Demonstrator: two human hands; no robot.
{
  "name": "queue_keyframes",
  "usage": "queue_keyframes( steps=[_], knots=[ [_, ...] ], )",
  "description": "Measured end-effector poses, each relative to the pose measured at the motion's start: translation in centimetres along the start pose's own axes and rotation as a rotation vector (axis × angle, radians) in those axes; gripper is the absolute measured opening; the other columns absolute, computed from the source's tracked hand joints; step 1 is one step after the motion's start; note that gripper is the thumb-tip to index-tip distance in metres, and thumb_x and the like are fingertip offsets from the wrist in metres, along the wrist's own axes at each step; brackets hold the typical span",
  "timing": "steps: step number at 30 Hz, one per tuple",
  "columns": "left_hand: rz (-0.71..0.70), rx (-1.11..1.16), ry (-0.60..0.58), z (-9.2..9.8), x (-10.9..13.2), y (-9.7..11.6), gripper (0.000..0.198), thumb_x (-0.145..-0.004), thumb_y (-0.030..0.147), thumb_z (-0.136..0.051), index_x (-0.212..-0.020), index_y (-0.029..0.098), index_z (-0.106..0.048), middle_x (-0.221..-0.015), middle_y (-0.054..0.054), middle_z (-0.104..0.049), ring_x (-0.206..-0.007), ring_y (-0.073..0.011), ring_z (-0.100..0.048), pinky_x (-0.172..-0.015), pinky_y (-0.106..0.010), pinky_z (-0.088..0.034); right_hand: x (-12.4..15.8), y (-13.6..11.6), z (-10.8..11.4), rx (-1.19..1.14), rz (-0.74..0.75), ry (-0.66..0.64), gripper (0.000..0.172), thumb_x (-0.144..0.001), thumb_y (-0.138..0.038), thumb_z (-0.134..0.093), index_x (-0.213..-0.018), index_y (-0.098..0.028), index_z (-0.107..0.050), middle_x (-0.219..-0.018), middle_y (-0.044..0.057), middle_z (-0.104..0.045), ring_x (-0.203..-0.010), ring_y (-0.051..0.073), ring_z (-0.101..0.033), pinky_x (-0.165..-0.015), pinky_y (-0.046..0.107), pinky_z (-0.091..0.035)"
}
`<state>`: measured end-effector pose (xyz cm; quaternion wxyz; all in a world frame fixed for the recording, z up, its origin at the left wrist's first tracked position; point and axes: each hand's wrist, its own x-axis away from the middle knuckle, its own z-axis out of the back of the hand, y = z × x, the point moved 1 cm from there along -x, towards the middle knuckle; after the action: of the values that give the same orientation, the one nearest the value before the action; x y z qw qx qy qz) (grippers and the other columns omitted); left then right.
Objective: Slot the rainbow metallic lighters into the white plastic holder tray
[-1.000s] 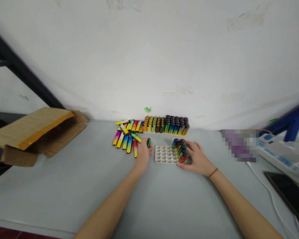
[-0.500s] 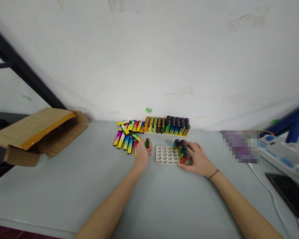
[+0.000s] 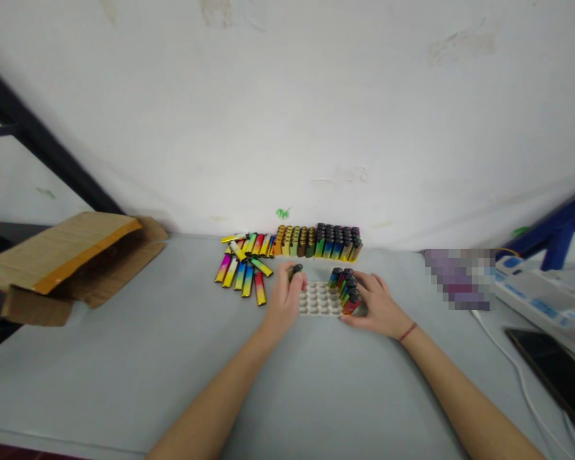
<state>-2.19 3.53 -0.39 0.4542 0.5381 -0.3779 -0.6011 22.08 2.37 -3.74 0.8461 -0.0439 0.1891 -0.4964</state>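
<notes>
In my left hand (image 3: 283,295) is a lighter (image 3: 296,269), its dark top poking up between thumb and fingers, over the left edge of the white tray (image 3: 320,300). The tray has rows of round pockets. Several multicoloured lighters (image 3: 347,291) with black tops stand upright at its right end. My right hand (image 3: 376,306) curls round that end, thumb at the front corner and fingers behind, holding the tray; the contact is partly hidden by the lighters. Left of my left hand, loose lighters (image 3: 242,275) lie in a pile on the grey table.
Behind the tray, against the wall, stand filled rows of gold-topped lighters (image 3: 294,241) and black-topped lighters (image 3: 338,241). An open cardboard box (image 3: 76,255) lies at left. At right are a power strip (image 3: 541,300), a phone (image 3: 551,370), a white cable (image 3: 512,364) and a blurred-out item.
My left hand has moved right with the lighter, from the loose pile to the tray's left edge. My right hand stays at the tray. The view has shifted slightly.
</notes>
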Motion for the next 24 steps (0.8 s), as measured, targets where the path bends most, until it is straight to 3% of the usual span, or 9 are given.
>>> queue_keyframes(
  steps=[3,5,11,15,24],
  knots=[
    [-0.221,-0.239,-0.1,-0.3,0.6,0.7,0.026,-0.096,0.037,-0.044,-0.106,0.019,-0.06,-0.105,-0.009,-0.062,-0.103,-0.0206,-0.058,-0.096,-0.036,-0.044,0.0,-0.1,0.1,-0.004,-0.002,0.003,0.08,-0.076,-0.067,-0.064,-0.136,-0.014,-0.053,-0.137,0.023,-0.052,-0.127,0.038,-0.048,-0.11,0.063,-0.028],
    [-0.31,-0.339,-0.142,-0.6,0.8,1.0,0.028,-0.096,0.038,-0.047,-0.106,0.02,-0.066,-0.11,-0.011,-0.062,-0.109,-0.0229,-0.056,-0.1,-0.038,-0.041,0.0,-0.1,0.1,-0.005,-0.004,0.0,0.081,-0.075,-0.066,-0.065,-0.136,-0.014,-0.053,-0.137,0.023,-0.052,-0.127,0.038,-0.048,-0.111,0.062,-0.028],
    [-0.198,-0.4,-0.322,-1.4,0.9,1.0,0.025,-0.094,0.032,-0.055,-0.112,0.024,-0.07,-0.107,-0.007,-0.073,-0.103,-0.0236,-0.063,-0.092,-0.038,-0.042,0.0,-0.2,0.1,0.004,-0.003,-0.001,0.081,-0.074,-0.066,-0.066,-0.134,-0.012,-0.054,-0.136,0.023,-0.052,-0.127,0.038,-0.048,-0.11,0.063,-0.028],
    [-0.16,-0.47,-0.306,-1.6,1.0,0.8,0.023,-0.093,0.03,-0.057,-0.112,0.025,-0.07,-0.108,-0.006,-0.075,-0.104,-0.024,-0.064,-0.094,-0.04,-0.04,0.0,-0.1,0.0,-0.001,-0.002,0.009,0.079,-0.075,-0.067,-0.064,-0.134,-0.014,-0.055,-0.137,0.023,-0.052,-0.127,0.039,-0.048,-0.11,0.064,-0.028],
    [-0.23,-0.605,-0.214,-2.2,1.1,0.4,0.025,-0.095,0.033,-0.055,-0.116,0.025,-0.066,-0.109,-0.005,-0.075,-0.099,-0.0216,-0.065,-0.092,-0.039,-0.037,0.0,0.0,-0.2,0.004,-0.012,0.01,0.081,-0.074,-0.066,-0.065,-0.137,-0.017,-0.053,-0.137,0.022,-0.052,-0.127,0.04,-0.047,-0.11,0.064,-0.027]
  ],
)
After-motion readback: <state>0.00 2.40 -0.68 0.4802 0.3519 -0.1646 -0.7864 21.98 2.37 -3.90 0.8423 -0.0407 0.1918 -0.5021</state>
